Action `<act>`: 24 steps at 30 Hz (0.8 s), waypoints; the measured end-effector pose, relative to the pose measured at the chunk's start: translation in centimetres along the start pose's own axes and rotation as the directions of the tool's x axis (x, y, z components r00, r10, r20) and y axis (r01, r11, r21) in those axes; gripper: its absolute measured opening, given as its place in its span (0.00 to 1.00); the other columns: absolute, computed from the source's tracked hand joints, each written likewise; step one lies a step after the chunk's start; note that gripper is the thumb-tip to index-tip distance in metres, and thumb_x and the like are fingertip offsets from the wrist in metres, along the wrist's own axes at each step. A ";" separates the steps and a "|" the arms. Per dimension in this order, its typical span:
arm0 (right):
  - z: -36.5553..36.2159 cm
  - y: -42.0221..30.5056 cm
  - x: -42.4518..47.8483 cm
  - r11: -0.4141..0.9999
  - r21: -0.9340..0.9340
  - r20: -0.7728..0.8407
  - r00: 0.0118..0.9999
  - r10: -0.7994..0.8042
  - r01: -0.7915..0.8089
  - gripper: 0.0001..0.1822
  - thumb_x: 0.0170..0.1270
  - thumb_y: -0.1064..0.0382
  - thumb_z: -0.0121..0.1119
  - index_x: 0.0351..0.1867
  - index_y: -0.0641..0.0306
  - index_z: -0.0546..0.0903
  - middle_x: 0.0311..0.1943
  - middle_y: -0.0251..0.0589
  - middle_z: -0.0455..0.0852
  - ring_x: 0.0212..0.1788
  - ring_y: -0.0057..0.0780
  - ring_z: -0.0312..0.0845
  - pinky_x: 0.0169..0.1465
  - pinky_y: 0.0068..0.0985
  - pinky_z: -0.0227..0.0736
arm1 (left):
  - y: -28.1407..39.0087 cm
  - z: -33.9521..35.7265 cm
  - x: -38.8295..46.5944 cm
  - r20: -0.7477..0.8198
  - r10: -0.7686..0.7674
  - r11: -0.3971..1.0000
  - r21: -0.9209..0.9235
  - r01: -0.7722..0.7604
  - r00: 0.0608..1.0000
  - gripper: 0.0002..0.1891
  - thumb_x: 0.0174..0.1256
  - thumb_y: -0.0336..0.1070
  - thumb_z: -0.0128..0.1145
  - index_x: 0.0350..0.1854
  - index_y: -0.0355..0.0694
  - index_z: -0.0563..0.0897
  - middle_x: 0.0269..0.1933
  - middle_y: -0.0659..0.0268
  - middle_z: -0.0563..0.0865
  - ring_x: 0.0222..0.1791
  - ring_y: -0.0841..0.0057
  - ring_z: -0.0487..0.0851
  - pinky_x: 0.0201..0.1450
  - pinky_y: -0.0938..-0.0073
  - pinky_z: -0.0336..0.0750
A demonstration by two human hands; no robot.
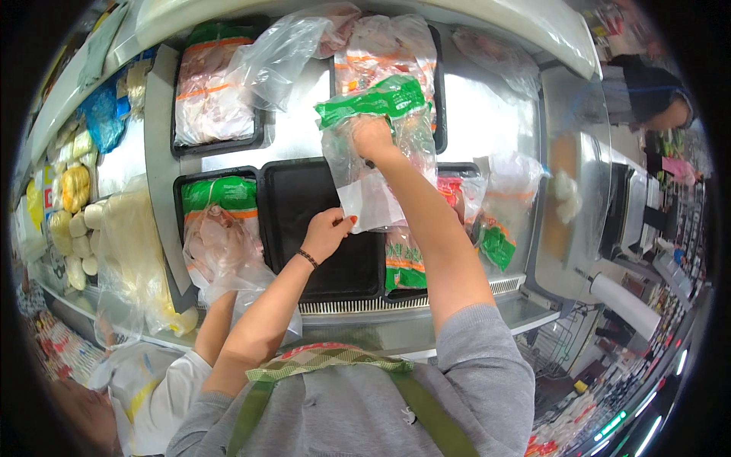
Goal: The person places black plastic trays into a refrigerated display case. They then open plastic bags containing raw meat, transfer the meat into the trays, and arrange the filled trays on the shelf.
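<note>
A clear plastic bag with a green printed band and a white lower panel stretches over the black trays. Its lower left corner is pinched in my left hand, between thumb and fingers. My right hand is curled into a fist at the bag's upper part, just below the green band; its fingertips are hidden. An empty-looking black tray lies under my left hand. Beyond my right hand, packed raw meat fills another black tray. Packaged meat with a green and orange print lies below my right forearm.
At the left, another person's forearm reaches to bagged poultry in a tray. More packed meat stands behind it. A crumpled bag and a clear side panel are on the right. A vent grille runs along the front.
</note>
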State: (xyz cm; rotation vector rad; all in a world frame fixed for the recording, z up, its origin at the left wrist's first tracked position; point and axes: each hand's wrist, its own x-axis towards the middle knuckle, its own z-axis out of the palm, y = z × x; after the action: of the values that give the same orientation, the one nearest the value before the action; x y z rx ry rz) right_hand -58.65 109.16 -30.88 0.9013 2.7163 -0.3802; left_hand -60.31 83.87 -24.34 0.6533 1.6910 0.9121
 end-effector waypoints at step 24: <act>5.1 9.9 -30.8 0.746 0.255 -0.134 0.741 0.658 -0.616 0.21 0.60 0.62 0.61 0.51 0.72 0.75 0.43 0.59 0.87 0.45 0.52 0.86 0.49 0.43 0.81 | 0.3 -2.4 0.5 -0.047 -0.142 0.962 -0.242 0.127 0.989 0.12 0.68 0.42 0.64 0.34 0.36 0.86 0.27 0.71 0.84 0.27 0.86 0.81 0.31 0.83 0.75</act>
State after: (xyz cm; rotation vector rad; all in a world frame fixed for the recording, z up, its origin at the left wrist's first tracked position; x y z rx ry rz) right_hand -27.90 98.43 -27.47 1.9529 2.3430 -0.4163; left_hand -62.76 83.85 -24.01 0.3471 1.6276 1.0277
